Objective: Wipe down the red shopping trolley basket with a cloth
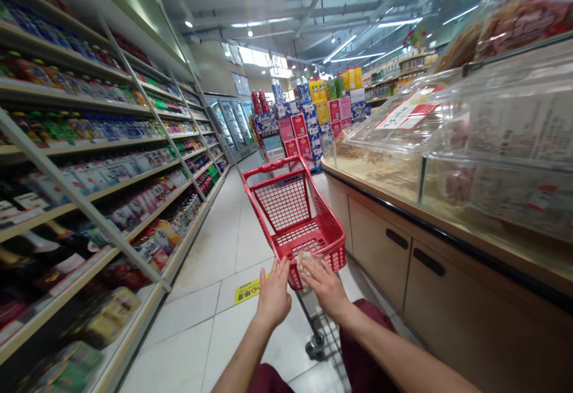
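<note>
Where the red plastic lattice-sided shopping cart (298,233) stood: straight ahead of the person's hands on pale floor tiles (179,336), the end opposite its handle toward them.
Long axis: it ran away from the hands, angled slightly left toward the red handle (273,167) at the far end.
Right hand (329,290): in closest contact, it held a crumpled whitish wad (310,260), probably cloth, under its fingers against the near rim.
Left hand (275,291): open and holding nothing, its fingers reached to the near left corner; whether they touched it could not be told.
Aisle sides: pale shelving packed with drinks (102,194) rose to the left, a wood-panelled counter (378,217) to the right.
</note>
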`<move>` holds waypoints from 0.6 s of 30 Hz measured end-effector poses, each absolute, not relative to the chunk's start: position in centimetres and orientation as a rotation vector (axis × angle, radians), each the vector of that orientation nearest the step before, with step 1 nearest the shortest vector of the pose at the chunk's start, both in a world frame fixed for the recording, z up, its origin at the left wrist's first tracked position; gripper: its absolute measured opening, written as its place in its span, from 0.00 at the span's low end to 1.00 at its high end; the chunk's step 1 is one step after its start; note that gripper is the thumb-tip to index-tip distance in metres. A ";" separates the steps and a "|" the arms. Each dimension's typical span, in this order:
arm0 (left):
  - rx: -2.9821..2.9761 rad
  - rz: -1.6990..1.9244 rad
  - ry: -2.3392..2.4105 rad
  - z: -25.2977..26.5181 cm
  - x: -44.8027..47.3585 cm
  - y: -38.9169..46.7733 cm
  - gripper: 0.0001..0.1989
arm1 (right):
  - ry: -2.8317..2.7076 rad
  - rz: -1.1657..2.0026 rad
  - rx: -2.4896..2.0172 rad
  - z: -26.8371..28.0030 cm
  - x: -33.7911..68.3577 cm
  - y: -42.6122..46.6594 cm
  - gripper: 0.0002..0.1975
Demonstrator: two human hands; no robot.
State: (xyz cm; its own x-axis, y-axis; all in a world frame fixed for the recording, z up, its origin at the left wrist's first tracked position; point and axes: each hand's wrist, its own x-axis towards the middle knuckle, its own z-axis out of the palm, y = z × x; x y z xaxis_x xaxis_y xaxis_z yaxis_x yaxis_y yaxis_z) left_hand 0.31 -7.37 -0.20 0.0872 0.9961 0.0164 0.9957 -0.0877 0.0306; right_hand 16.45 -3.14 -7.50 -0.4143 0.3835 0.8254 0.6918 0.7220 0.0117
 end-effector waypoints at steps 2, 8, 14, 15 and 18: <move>2.292 0.036 2.142 0.0 0.1 -7.5 0.41 | -2.043 -0.454 -0.841 -7.6 17.9 -2.9 0.19; 2.258 0.011 2.168 0.1 0.1 -7.8 0.41 | -1.992 -0.381 -1.176 -11.4 22.8 -2.0 0.22; 2.258 -0.015 2.158 0.1 0.0 -7.8 0.41 | -1.936 -0.348 -1.156 -10.7 23.7 -2.4 0.22; 2.249 -0.012 2.164 0.1 0.0 -7.8 0.41 | -1.851 -0.357 -1.178 -9.8 23.8 -2.0 0.22; 2.227 -0.013 2.173 0.3 0.2 -7.9 0.41 | -1.761 -0.368 -1.229 -9.2 23.9 -0.6 0.22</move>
